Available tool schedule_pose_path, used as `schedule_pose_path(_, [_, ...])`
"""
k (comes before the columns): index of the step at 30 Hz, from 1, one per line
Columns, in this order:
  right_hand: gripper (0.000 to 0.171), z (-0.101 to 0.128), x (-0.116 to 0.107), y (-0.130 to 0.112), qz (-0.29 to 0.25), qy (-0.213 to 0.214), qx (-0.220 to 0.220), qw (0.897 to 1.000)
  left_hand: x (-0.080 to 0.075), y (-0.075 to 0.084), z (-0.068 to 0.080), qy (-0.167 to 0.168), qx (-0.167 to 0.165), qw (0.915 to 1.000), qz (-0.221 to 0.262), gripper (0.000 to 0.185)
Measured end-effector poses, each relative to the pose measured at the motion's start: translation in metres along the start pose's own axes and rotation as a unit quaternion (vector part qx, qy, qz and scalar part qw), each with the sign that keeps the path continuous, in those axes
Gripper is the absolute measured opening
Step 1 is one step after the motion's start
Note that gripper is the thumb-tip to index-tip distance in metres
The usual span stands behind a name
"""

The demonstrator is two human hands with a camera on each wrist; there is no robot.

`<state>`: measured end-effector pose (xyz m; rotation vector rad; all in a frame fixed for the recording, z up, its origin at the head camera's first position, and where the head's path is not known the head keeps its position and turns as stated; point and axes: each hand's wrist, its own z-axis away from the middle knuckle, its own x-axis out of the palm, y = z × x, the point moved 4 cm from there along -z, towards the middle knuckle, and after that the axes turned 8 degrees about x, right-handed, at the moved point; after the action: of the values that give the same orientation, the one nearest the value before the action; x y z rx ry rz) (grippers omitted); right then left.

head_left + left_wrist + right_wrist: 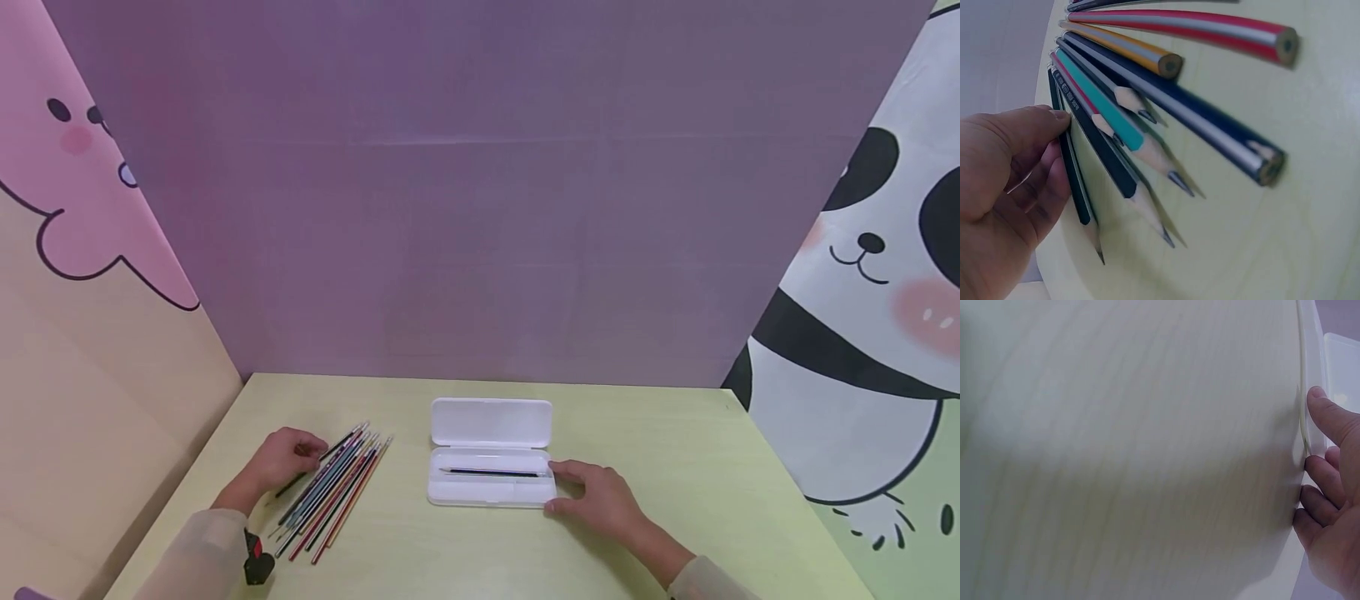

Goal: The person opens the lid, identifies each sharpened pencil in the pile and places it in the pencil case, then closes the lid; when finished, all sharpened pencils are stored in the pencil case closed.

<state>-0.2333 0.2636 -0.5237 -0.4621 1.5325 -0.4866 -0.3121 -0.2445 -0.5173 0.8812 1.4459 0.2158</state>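
A fan of several coloured pencils point(333, 487) lies on the pale green table point(675, 467) at the left. My left hand point(309, 454) is curled over the fan's left side. In the left wrist view this left hand point(1054, 147) pinches the outermost dark green pencil point(1075, 178) between thumb and fingers. An open white pencil case point(489, 490) sits mid-table with its lid point(491, 423) laid back and one dark pencil point(491, 472) inside. My right hand point(558, 487) rests against the case's right end, thumb and fingers touching its edge point(1305, 394).
Purple back panel point(480, 208), a pink cartoon panel point(90, 333) on the left and a panda panel point(862, 333) on the right wall in the table. A small black and red device point(257, 562) sits at my left wrist.
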Motion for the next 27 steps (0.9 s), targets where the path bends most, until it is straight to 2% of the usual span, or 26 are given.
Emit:
schedule_pose_path(7, [0.064,0.003,0.000,-0.005,0.005,-0.006,-0.007,1.000,-0.009,0.002,0.004,-0.003,0.009,1.0000,-0.002,0.021])
schedule_pose_path(13, [0.063,0.003,-0.003,-0.005,0.008,-0.006,-0.004,1.000,-0.013,0.012,-0.001,-0.007,0.011,0.9996,0.026,0.024])
schedule_pose_path(19, [0.063,0.002,-0.005,-0.004,0.010,-0.007,-0.008,1.000,-0.009,0.039,-0.020,-0.014,0.049,0.9977,0.044,0.024])
schedule_pose_path(27, [0.062,0.000,-0.001,-0.002,0.005,-0.005,-0.010,1.000,0.017,0.092,-0.055,-0.047,0.060,0.9950,0.065,0.022])
